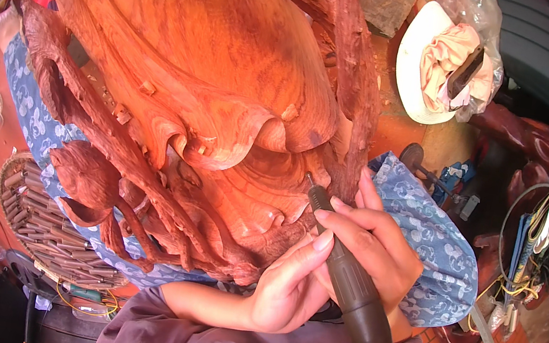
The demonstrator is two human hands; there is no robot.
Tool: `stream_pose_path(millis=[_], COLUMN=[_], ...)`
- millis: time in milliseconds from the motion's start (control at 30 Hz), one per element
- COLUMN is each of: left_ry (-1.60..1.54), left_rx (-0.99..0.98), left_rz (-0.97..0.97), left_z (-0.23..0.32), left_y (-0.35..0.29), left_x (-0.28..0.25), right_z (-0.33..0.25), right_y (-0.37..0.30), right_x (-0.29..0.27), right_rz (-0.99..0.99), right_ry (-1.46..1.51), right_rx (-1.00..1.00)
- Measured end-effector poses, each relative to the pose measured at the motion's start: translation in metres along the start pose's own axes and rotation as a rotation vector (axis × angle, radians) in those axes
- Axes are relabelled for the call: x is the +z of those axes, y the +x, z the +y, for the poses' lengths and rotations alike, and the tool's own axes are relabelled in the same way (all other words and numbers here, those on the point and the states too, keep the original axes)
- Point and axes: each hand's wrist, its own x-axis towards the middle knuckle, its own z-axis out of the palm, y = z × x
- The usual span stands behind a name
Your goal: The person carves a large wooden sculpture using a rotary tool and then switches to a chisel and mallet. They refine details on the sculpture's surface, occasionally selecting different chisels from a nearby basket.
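Observation:
A dark rotary carving handpiece (352,281) slants across the lower middle, with its thin bit (309,176) at a hollow under the curled edge of a large reddish carved wood piece (249,49). My right hand (380,246) is closed round the handpiece near its front end, fingers reaching toward the wood. My left hand (291,279) is closed from the other side, its thumb pressed along the handpiece; its other fingers are partly hidden. Carved branches and a rounded fruit-like form (85,173) run along the wood's left side. Whether the bit touches the wood I cannot tell.
Blue patterned cloth (429,242) shows beneath the carving on both sides. At the left stands a round basket (59,229) full of small cylindrical bits. A pale hat (420,62) lies at the upper right. Cables and tools (522,255) hang at the far right.

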Motion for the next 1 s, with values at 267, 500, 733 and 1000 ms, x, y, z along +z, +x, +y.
stream_pose_path(millis=[267, 500, 733, 1000], left_ry=[0.151, 0.234, 0.380, 0.229], left_rx=[-0.003, -0.046, -0.124, -0.088], left_rz=[0.412, 0.339, 0.296, 0.370], left_z=[0.004, 0.001, 0.010, 0.001], left_y=[0.010, -0.001, 0.001, -0.001], left_x=[0.040, 0.029, 0.021, 0.036], right_z=[0.000, 0.002, 0.005, 0.003], right_y=[-0.001, -0.001, 0.000, -0.001], right_x=[-0.001, -0.004, 0.002, -0.003], right_rz=[-0.020, -0.028, 0.019, -0.004], right_ry=[-0.053, -0.005, -0.016, 0.030], right_rx=[0.004, -0.015, -0.025, -0.040])
